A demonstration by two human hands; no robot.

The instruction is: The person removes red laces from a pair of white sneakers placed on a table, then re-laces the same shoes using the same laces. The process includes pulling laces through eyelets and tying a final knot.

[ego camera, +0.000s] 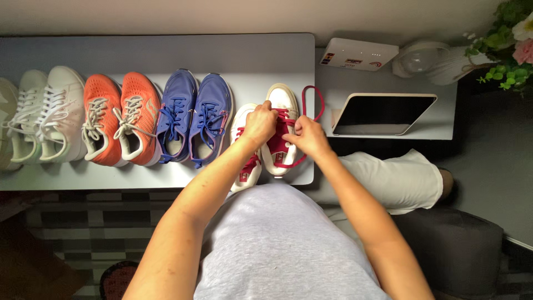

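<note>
Two hands worked one white sneaker (280, 125) with a red tongue, at the right end of the shoe row on the grey bench (250, 53). My left hand (260, 123) kept a closed grip on the red lace (312, 103) over the eyelets; my right hand (311, 137) pinched the same lace beside the shoe's right edge. Its mate (244, 161) lay touching, just left; blue sneakers (194, 116) sat beyond.

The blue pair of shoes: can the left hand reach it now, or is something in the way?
Probably yes. The blue pair of shoes stands next to the white and red shoe that the left hand touches, and nothing lies between. But both hands are busy with the red lace; the right hand is there too.
</note>
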